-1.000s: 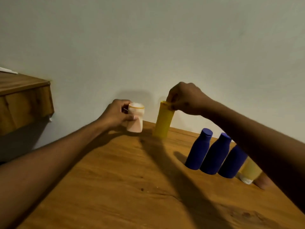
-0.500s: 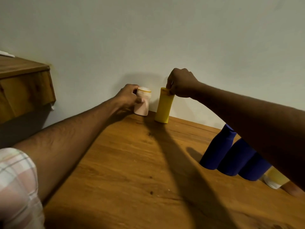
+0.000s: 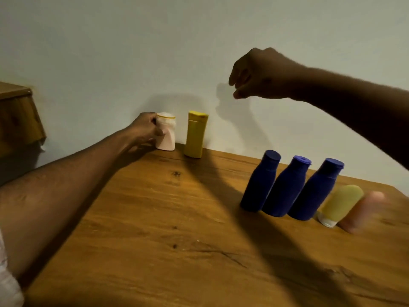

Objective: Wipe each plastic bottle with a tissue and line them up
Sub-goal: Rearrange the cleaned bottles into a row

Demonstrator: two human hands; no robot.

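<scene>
A small pink bottle (image 3: pixel 166 135) stands at the table's far edge against the wall, and my left hand (image 3: pixel 145 130) grips it from the left. Just right of it a tall yellow bottle (image 3: pixel 195 135) stands upright on its own. My right hand (image 3: pixel 257 75) hovers in the air above and to the right of the yellow bottle, fingers loosely curled and holding nothing. Three blue bottles (image 3: pixel 287 187) stand in a row at the right, followed by a yellow tube (image 3: pixel 339 204) on its white cap and a blurred pink bottle (image 3: pixel 363 212). No tissue is visible.
The wooden table (image 3: pixel 155 240) runs up to a pale wall (image 3: pixel 110 52). A wooden shelf or cabinet (image 3: pixel 17 116) juts out at the far left, above table height.
My right hand has let go of the yellow bottle's top and lifted up and to the right. My left hand still holds the pink bottle against the wall.
</scene>
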